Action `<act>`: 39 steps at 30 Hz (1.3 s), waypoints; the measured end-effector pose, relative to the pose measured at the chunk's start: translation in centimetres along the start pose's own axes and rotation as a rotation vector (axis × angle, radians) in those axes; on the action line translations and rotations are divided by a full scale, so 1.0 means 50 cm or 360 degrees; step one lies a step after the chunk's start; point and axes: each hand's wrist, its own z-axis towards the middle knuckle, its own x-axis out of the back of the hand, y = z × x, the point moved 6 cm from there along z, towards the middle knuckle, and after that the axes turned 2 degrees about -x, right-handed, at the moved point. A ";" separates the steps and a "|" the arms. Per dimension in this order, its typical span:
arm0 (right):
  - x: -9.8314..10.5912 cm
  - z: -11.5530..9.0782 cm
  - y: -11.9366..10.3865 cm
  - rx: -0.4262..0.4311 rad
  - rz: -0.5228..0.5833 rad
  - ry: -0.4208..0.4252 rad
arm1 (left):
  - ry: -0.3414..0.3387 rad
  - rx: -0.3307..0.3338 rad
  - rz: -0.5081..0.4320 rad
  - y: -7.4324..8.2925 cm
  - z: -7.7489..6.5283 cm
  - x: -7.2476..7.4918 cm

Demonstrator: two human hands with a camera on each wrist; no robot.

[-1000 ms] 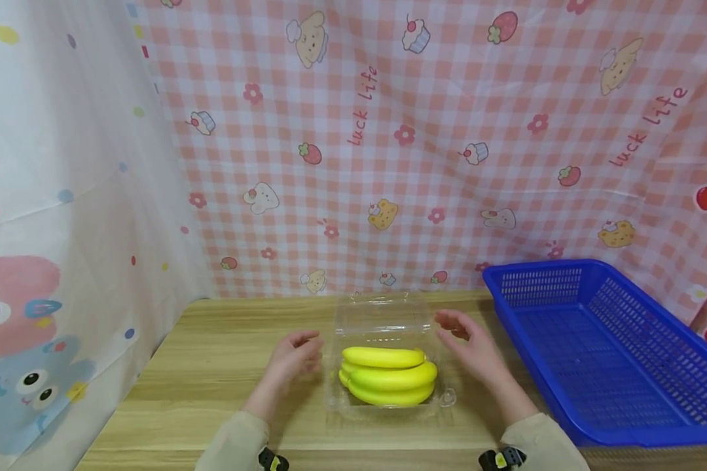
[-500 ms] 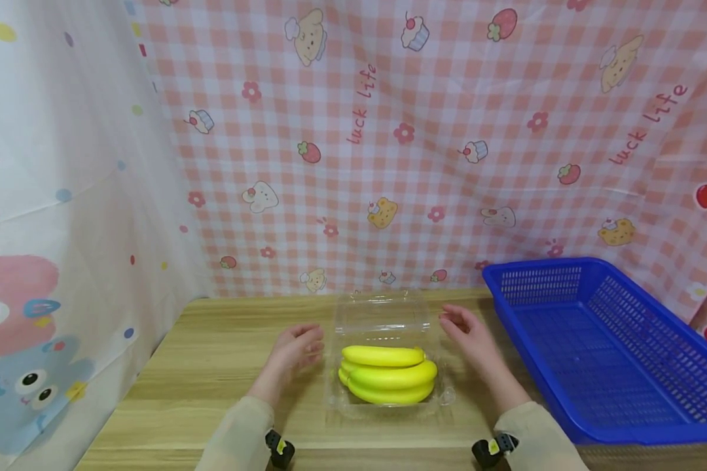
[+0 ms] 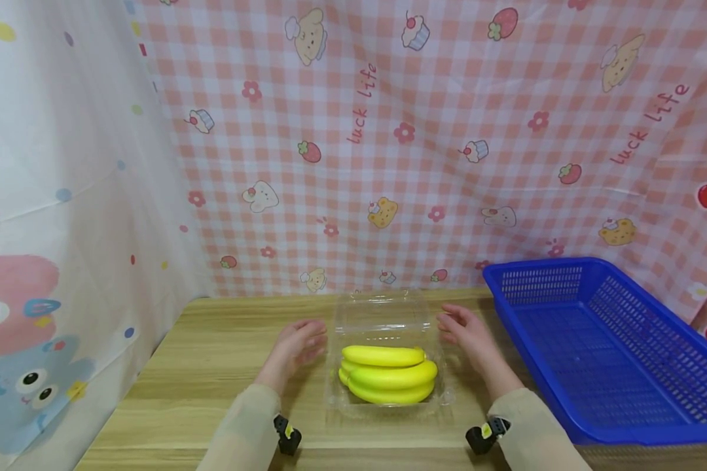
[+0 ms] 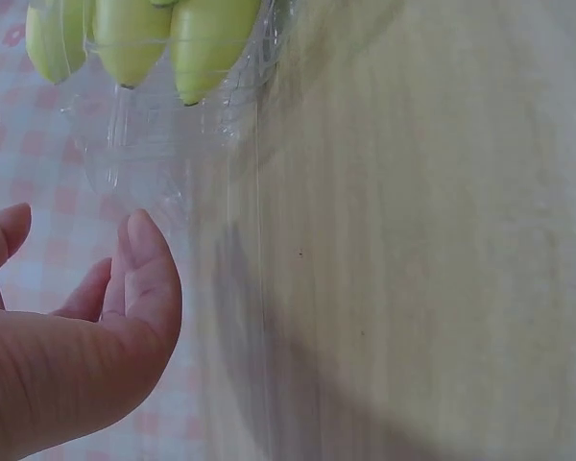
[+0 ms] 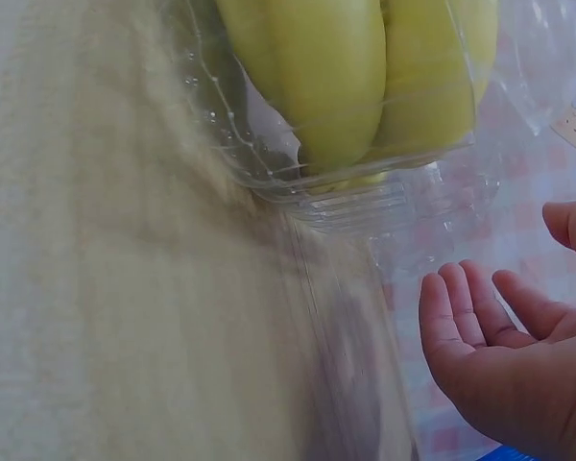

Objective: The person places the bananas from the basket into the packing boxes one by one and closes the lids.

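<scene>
A bunch of yellow bananas [image 3: 389, 377] lies in a clear plastic clamshell container [image 3: 383, 322], whose lid is flipped back toward the curtain. Just left of the container hovers my left hand [image 3: 295, 348], its fingers relaxed and holding nothing. My right hand [image 3: 472, 341] is on the other side, near the raised lid, also with nothing in it. In the left wrist view, loosely bent fingers [image 4: 152, 279] point at the container's side, below the banana tips [image 4: 206, 58]. The right wrist view has the right hand [image 5: 518, 370] palm side showing, a small gap from the clear wall.
A large blue plastic basket [image 3: 613, 366] stands to the right, close to the right forearm. The wooden table [image 3: 212, 366] reaches back to a pink checked curtain [image 3: 353, 170]. A white printed curtain [image 3: 82, 196] hangs on the left.
Both hands have shifted slightly, the left one a little forward and toward the container. The wrists have drawn inward. The bananas, container and basket have stayed put.
</scene>
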 end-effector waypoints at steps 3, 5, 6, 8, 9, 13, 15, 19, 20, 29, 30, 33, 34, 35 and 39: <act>-0.002 0.006 0.000 -0.0031 0.0010 -0.0010 | 0.0006 0.0011 -0.0024 0.001 0.005 -0.004; -0.003 0.012 0.001 -0.0054 0.0029 -0.0022 | 0.0003 0.0020 -0.0046 0.001 0.008 -0.006; -0.003 0.015 0.001 -0.0065 0.0036 -0.0029 | -0.0003 0.0022 -0.0053 0.001 0.009 -0.007; -0.004 0.021 0.003 -0.0083 0.0050 -0.0046 | -0.0009 0.0030 -0.0059 0.002 0.013 -0.009; -0.004 0.024 0.004 -0.0095 0.0060 -0.0052 | -0.0013 0.0038 -0.0064 0.001 0.015 -0.010; -0.005 0.034 0.010 -0.0128 0.0084 -0.0068 | -0.0004 0.0057 -0.0082 0.001 0.022 -0.012; -0.005 0.039 0.014 -0.0147 0.0078 -0.0071 | 0.0007 0.0054 -0.0089 0.001 0.025 -0.012; -0.007 0.049 0.019 -0.0162 0.0049 -0.0090 | 0.0026 0.0047 -0.0102 -0.001 0.033 -0.011; -0.008 0.051 0.020 -0.0161 0.0038 -0.0106 | 0.0026 0.0046 -0.0105 -0.002 0.035 -0.011; -0.015 0.059 0.016 -0.0171 0.0012 -0.0175 | 0.0015 0.0077 -0.0093 -0.001 0.049 -0.018; -0.015 0.061 0.016 -0.0173 0.0014 -0.0179 | 0.0006 0.0077 -0.0096 -0.001 0.051 -0.019; -0.018 0.065 0.016 -0.0172 0.0033 -0.0209 | -0.0007 0.0076 -0.0109 0.001 0.055 -0.024; -0.019 0.067 0.015 -0.0171 0.0046 -0.0218 | -0.0013 0.0072 -0.0112 0.002 0.056 -0.026; -0.020 0.068 0.015 -0.0173 0.0057 -0.0228 | -0.0021 0.0069 -0.0116 0.003 0.057 -0.028; -0.025 0.073 0.016 -0.0195 0.0093 -0.0258 | -0.0040 0.0056 -0.0127 0.006 0.060 -0.033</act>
